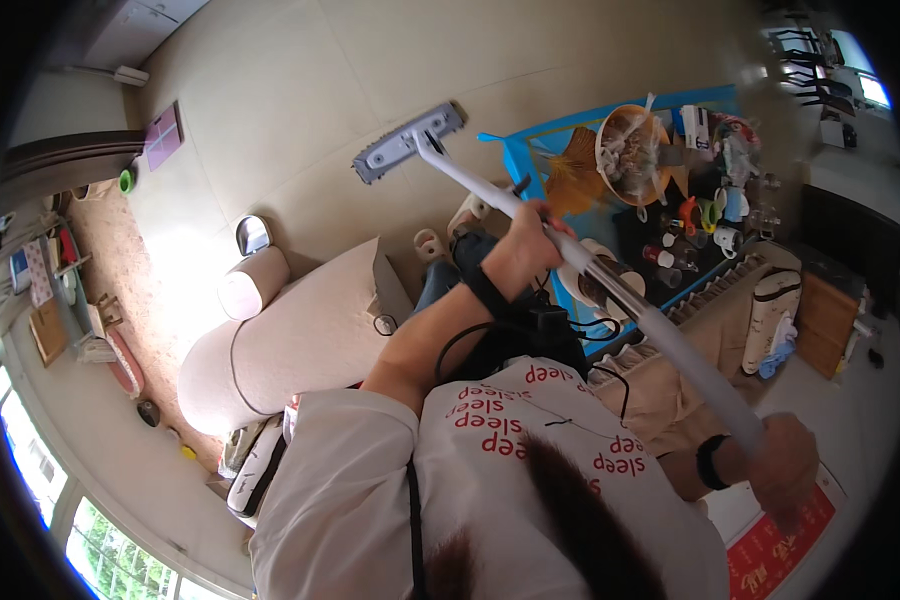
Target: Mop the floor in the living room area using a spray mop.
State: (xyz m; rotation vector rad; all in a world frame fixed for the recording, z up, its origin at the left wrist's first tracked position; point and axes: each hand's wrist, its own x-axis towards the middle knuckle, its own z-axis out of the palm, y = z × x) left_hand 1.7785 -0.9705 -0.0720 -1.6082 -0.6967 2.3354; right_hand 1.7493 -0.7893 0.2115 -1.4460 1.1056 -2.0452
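A flat mop with a grey rectangular head [409,142] rests on the pale tiled floor, its long white and metal handle [622,292] running back past my body. My left hand [526,244] grips the handle partway up, just beyond my legs. Around the handle's upper end, at the lower right, my right hand [786,465] is closed and slightly blurred. Both wrists wear black bands. My feet, in light clog-like shoes [427,245], stand behind the mop head.
Right of the mop, a table with a blue-edged cover [516,161] holds a basket [604,169], cups and bottles. To the left are a beige sofa arm [300,337], a cylindrical bin [253,283], a pink scale-like square [165,136] and a green bowl-like object [126,181].
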